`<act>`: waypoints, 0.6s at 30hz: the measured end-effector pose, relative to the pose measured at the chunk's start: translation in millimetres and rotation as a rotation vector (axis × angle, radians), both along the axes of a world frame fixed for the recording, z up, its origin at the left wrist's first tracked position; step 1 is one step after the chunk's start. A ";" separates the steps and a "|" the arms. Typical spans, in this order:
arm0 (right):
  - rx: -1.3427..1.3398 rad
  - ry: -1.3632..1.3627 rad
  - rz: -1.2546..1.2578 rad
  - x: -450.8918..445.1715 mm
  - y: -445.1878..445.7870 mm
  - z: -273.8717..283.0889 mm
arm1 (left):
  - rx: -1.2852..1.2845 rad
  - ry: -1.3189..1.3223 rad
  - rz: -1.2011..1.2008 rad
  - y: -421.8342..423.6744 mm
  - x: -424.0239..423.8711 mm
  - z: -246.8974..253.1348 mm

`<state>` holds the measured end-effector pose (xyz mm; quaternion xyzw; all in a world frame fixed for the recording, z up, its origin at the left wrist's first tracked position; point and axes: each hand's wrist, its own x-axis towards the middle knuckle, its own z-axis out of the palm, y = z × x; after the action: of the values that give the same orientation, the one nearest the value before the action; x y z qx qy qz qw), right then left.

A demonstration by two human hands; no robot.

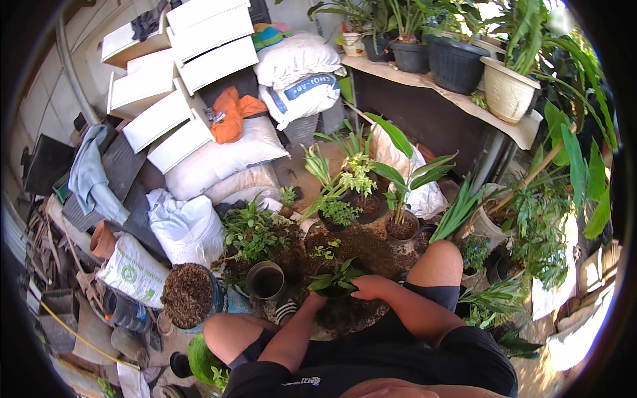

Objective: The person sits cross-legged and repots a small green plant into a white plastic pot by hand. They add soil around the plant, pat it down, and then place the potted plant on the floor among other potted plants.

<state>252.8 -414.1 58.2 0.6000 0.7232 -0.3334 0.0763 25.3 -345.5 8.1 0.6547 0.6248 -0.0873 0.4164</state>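
Between my knees, a leafy green plant [341, 274] stands in a dark round pot [334, 293]. My right hand [369, 288] grips the pot's right side near the rim, its fingers against the edge. At the lower left of the same pot is my left hand [316, 300], with its fingers partly hidden under the leaves and rim. Dark loose soil [358, 244] covers the floor around the pot. A small seedling with yellow-green leaves [326, 248] shows just beyond it. To the left, a round plastic pot [265, 281] stands with its mouth upward and dark soil inside.
A bucket [186, 297] heaped with brown fibrous material stands by my left knee. Ahead are a pile of uprooted greenery [256, 234] and a tall-leaved potted plant [402, 226]. Sacks [186, 226] and white drawers [159, 119] stack left; potted plants line a shelf [443, 92] at right.
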 end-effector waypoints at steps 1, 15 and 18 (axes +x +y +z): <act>0.002 -0.004 -0.010 -9.2 4.0 3.1 | -0.020 0.061 -0.046 4.6 -20.7 -15.2; -0.087 -0.088 0.110 -21.4 9.9 8.7 | 0.103 -0.217 -0.286 -52.9 -77.2 36.3; -0.123 -0.093 0.093 -23.8 12.6 -0.2 | 0.116 0.169 -0.532 -32.2 -54.1 21.4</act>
<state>229.0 -401.6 58.1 0.5746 0.7243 -0.3450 0.1619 -28.8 -377.7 29.6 0.8087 0.4677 -0.2116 0.2871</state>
